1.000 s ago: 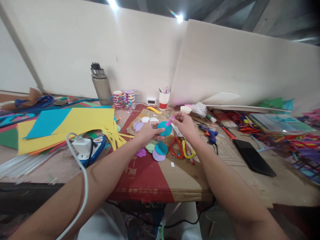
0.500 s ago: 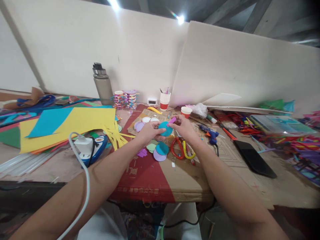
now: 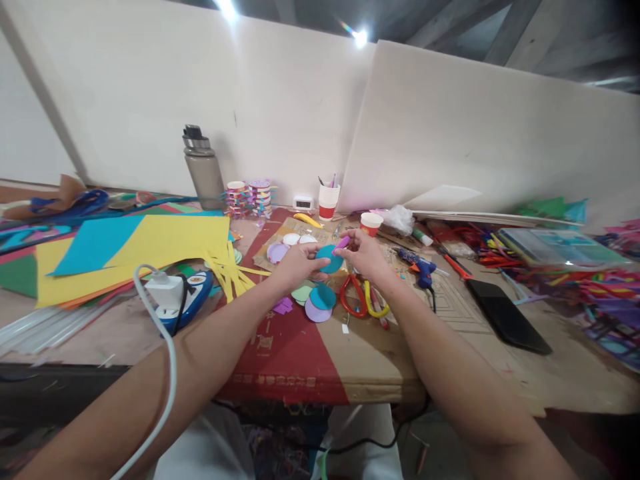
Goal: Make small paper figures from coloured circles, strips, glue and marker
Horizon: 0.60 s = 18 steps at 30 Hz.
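Two bare hands meet at the frame's centre above a cardboard sheet [image 3: 370, 353]: the left hand [image 3: 299, 264] pinches a teal paper disc [image 3: 328, 259] while the right hand [image 3: 363, 254] presses a pink strip [image 3: 342, 242] onto its upper edge.

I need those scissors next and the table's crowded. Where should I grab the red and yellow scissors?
Take the scissors by the red and yellow handle loops, coming from the near table edge. The loops lie flat, open and facing you, while the blades point away beneath the right hand.
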### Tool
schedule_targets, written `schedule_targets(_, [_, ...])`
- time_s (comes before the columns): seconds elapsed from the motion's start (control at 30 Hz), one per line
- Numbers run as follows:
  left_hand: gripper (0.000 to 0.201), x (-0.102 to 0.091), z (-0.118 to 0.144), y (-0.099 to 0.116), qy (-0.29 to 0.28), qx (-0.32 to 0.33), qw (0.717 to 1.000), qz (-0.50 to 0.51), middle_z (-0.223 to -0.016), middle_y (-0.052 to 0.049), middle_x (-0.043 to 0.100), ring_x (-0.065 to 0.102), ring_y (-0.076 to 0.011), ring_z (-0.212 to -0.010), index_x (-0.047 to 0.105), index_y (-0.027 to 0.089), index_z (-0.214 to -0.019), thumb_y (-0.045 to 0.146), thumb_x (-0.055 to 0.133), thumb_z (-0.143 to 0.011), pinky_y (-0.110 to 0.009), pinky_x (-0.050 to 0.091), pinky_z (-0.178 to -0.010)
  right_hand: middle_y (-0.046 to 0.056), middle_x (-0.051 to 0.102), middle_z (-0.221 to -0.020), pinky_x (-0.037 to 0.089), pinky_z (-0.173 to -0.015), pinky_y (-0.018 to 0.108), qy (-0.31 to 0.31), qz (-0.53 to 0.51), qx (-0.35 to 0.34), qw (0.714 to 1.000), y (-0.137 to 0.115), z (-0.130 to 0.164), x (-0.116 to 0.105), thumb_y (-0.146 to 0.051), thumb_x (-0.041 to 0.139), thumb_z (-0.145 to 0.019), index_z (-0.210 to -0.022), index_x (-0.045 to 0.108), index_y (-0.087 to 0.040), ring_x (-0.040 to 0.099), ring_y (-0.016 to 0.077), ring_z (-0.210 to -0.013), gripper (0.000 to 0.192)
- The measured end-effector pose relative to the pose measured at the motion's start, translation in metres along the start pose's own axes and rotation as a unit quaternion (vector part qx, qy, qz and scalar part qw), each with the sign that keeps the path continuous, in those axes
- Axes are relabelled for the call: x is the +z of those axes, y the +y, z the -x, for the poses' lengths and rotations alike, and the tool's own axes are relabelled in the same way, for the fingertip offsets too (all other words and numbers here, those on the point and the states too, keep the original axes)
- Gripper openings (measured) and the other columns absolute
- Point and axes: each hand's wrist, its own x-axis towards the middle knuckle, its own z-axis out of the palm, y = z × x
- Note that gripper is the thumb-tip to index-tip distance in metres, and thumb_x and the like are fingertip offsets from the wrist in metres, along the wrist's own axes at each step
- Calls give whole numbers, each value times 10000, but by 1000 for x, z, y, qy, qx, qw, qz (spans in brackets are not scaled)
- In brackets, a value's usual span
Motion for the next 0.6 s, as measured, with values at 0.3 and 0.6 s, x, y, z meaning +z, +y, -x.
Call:
schedule_targets(0.3, [341,1,2,2,5,16,1000,-9,-744,-3,683,627,-119,-608,697,141,-873,284,816,-588,-250,558,-585,-9,621,-777,472,-700,324,2,0,6,1000,-2,1,1,-300,718,-622,-973,557,-192,585,158,-720,401])
schedule_targets(0.6, [265,0,0,-2,8,28,999,-31,-765,-19,691,638,-139,-626,713,133,-873,260,770,-648,-292,575,-624,6,619,-850,481,-704,318,15,28,11,999,-1,2,2,-288,744,-621,-1040,540,-191,571,154,-741,475])
